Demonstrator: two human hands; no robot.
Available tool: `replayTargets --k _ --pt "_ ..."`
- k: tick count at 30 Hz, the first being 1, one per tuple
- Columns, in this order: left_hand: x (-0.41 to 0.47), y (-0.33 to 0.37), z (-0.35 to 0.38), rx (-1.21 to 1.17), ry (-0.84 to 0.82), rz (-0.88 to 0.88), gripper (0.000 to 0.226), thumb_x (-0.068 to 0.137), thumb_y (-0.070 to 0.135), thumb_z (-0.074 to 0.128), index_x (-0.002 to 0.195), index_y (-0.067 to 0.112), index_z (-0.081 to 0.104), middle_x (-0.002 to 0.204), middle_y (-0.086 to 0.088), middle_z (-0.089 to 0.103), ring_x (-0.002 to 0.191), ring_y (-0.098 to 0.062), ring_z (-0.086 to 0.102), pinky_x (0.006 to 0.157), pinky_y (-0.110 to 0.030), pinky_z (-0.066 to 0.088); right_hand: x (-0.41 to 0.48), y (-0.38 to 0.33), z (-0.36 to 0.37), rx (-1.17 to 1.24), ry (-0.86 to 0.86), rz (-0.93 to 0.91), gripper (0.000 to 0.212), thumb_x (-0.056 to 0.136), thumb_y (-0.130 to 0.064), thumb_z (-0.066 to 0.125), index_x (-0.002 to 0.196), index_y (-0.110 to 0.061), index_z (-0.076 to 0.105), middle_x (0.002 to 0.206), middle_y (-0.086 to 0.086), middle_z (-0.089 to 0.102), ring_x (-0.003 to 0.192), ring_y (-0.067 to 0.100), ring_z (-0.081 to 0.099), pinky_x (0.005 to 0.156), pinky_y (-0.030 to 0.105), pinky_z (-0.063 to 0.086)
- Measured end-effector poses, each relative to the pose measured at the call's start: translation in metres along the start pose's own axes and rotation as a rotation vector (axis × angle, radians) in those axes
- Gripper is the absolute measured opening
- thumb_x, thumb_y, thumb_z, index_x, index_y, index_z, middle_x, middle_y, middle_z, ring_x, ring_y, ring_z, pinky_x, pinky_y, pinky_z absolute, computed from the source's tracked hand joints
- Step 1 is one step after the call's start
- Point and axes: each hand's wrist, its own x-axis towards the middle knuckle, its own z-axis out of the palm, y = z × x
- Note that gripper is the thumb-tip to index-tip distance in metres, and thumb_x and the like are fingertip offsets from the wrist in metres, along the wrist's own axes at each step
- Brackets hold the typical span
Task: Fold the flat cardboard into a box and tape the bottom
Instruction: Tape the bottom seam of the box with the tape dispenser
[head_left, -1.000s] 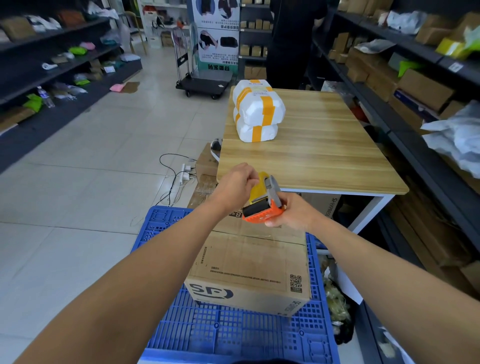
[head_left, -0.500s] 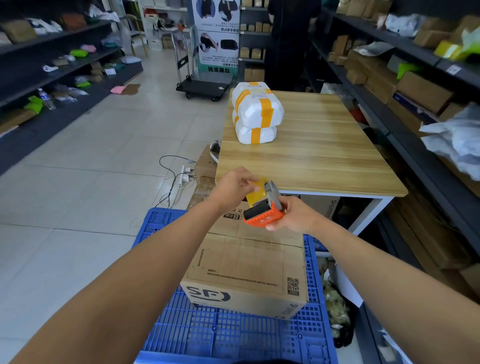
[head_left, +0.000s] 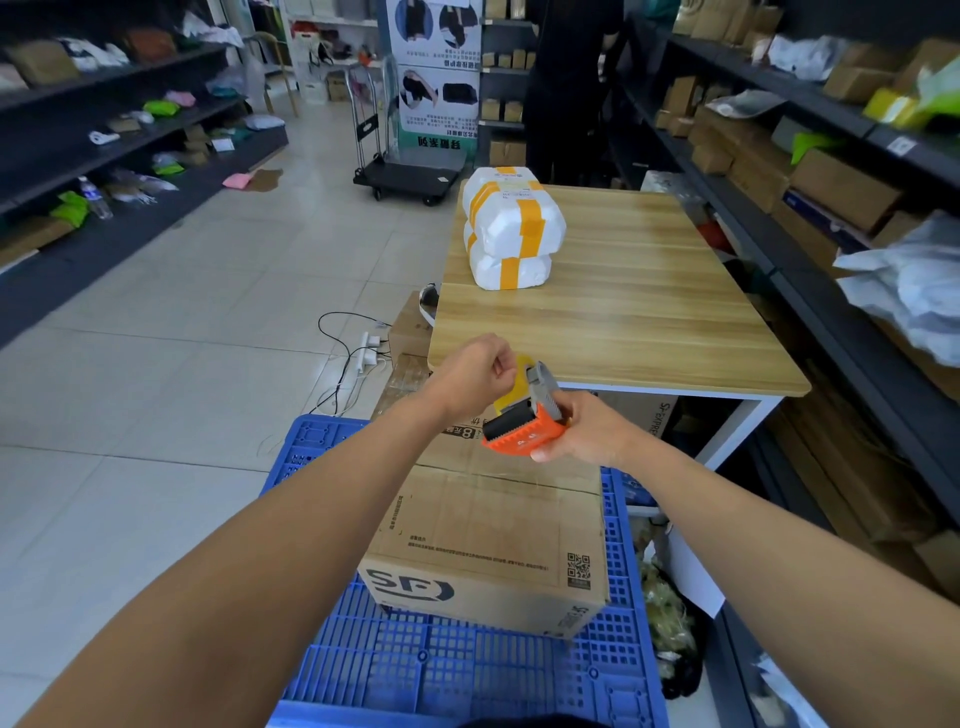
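Fingers (head_left: 500, 365) of my left hand (head_left: 475, 371) are pinching the yellow tape (head_left: 508, 401) end beside the orange dispenser (head_left: 524, 434) my right hand (head_left: 587, 434) is gripping, the folded cardboard box (head_left: 488, 535) lying below them, its seam likely needing a strip pulled across next.

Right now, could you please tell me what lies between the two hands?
In the head view, the orange tape dispenser lies between them: the right hand grips it, the left hand pinches its yellow tape.
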Motion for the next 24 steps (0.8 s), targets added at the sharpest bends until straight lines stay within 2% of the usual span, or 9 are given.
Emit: replayTargets --k 2,4,9,12,15,17,18,21,24 --pt "0.001 0.001 0.000 0.017 -0.037 -0.018 0.007 0.090 0.006 0.052 0.086 0.007 0.057 0.089 -0.009 0.057 0.079 -0.026 0.056 0.071 -0.037 0.052 -0.001 0.001 0.000 0.005 -0.022 0.014 0.032 0.072 0.001 0.077 0.094 -0.019 0.065 0.093 0.002 0.068 0.087 0.011 0.063 0.073 0.015 0.047" --pt "0.002 0.002 -0.001 0.013 -0.064 -0.038 0.011 0.089 0.006 0.051 0.080 0.011 0.054 0.085 -0.008 0.056 0.075 -0.025 0.054 0.068 -0.038 0.052 -0.002 0.002 -0.001 0.004 -0.023 0.027 0.034 0.072 0.001 0.077 0.103 -0.009 0.065 0.098 0.007 0.068 0.091 0.016 0.063 0.076 0.016 0.046" --pt "0.003 0.007 -0.004 -0.086 -0.156 -0.111 0.026 0.087 0.005 0.052 0.069 0.023 0.050 0.073 0.003 0.051 0.067 -0.014 0.046 0.058 -0.022 0.041 -0.001 0.005 -0.003 0.024 -0.039 0.042 0.042 0.071 -0.001 0.078 0.110 -0.010 0.066 0.108 0.008 0.070 0.104 0.020 0.063 0.094 0.032 0.048" --pt "0.001 0.009 -0.004 -0.157 -0.186 -0.132 0.021 0.088 0.005 0.053 0.072 0.019 0.054 0.070 0.006 0.052 0.063 -0.011 0.046 0.055 -0.016 0.040 -0.002 0.005 -0.005 0.066 -0.035 0.056 0.037 0.072 0.000 0.076 0.105 -0.014 0.066 0.103 0.009 0.069 0.102 0.022 0.063 0.089 0.031 0.049" --pt "0.000 0.003 -0.008 -0.331 -0.126 -0.168 0.005 0.091 0.016 0.060 0.094 0.017 0.063 0.092 0.005 0.061 0.084 -0.009 0.058 0.075 -0.018 0.047 -0.003 0.007 -0.008 0.043 -0.031 0.064 0.043 0.071 -0.002 0.078 0.109 -0.018 0.066 0.104 0.005 0.070 0.104 0.020 0.063 0.096 0.033 0.046" --pt "0.001 0.000 -0.009 -0.372 -0.078 -0.182 0.025 0.089 0.019 0.065 0.113 0.017 0.065 0.111 0.002 0.060 0.098 -0.012 0.058 0.083 -0.022 0.045 -0.003 0.006 -0.010 0.038 -0.035 0.068 0.045 0.071 -0.002 0.078 0.111 -0.019 0.066 0.105 0.003 0.070 0.105 0.018 0.063 0.094 0.029 0.046" --pt "0.000 0.001 -0.007 -0.363 -0.057 -0.185 0.028 0.086 0.016 0.067 0.115 0.013 0.066 0.112 0.000 0.059 0.098 -0.013 0.058 0.082 -0.021 0.043 -0.004 0.004 -0.010 0.039 -0.041 0.063 0.045 0.072 -0.001 0.078 0.112 -0.017 0.065 0.106 0.004 0.070 0.105 0.018 0.063 0.088 0.025 0.047" --pt "0.000 0.004 0.000 -0.388 0.053 -0.158 0.019 0.080 0.007 0.072 0.098 0.002 0.072 0.096 -0.001 0.061 0.090 -0.015 0.058 0.083 -0.024 0.047 -0.004 0.000 -0.009 0.065 -0.034 0.055 0.043 0.073 0.002 0.076 0.112 -0.012 0.065 0.107 0.010 0.069 0.104 0.021 0.063 0.080 0.021 0.050" --pt "-0.001 0.004 0.007 -0.392 0.195 -0.138 0.006 0.079 0.003 0.071 0.085 -0.001 0.072 0.078 0.004 0.060 0.078 -0.013 0.058 0.083 -0.033 0.051 -0.003 -0.001 -0.008 0.081 -0.027 0.051 0.046 0.071 0.001 0.077 0.113 -0.013 0.064 0.104 0.008 0.070 0.104 0.020 0.064 0.096 0.032 0.048"
